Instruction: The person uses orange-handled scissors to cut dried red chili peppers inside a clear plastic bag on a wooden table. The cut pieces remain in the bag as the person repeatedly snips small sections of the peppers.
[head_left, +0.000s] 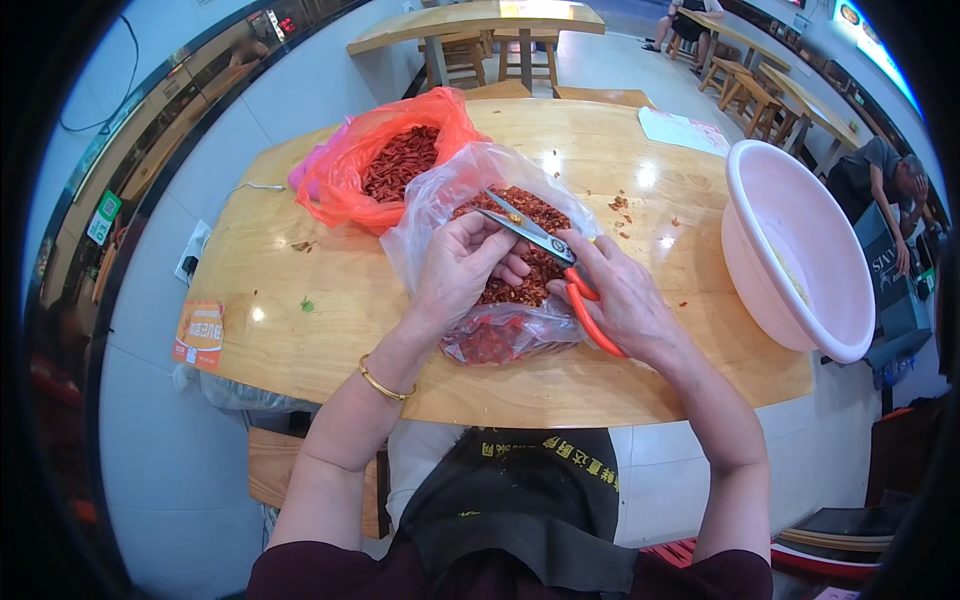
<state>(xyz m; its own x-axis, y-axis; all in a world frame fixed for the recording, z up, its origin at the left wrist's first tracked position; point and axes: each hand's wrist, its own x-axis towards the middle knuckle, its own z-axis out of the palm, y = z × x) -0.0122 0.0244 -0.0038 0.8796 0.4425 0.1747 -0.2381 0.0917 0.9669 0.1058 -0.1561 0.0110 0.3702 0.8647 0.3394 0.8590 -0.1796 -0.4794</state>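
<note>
My right hand (622, 292) grips scissors with red handles (589, 311), their blades (529, 229) slightly parted and pointing up and left. My left hand (472, 259) is at the blades, thumb and fingers curled together. A small yellowish bit (516, 219) shows between the blades by the left thumb; whether the fingers hold it is hidden. Below both hands, a clear plastic bag (427, 206) lies spread around cut dried red chilies (529, 281). Behind it to the left, a red plastic bag (330, 191) stands open, holding whole dried chilies (401, 161).
A large pale pink plastic basin (750, 262) stands at the wooden table's (360, 352) right end. Chili scraps (619, 204) and a green leaf bit (307, 304) are scattered about. A paper sheet (682, 131) lies at the far edge, an orange card (199, 334) at left. A person (874, 176) sits at right.
</note>
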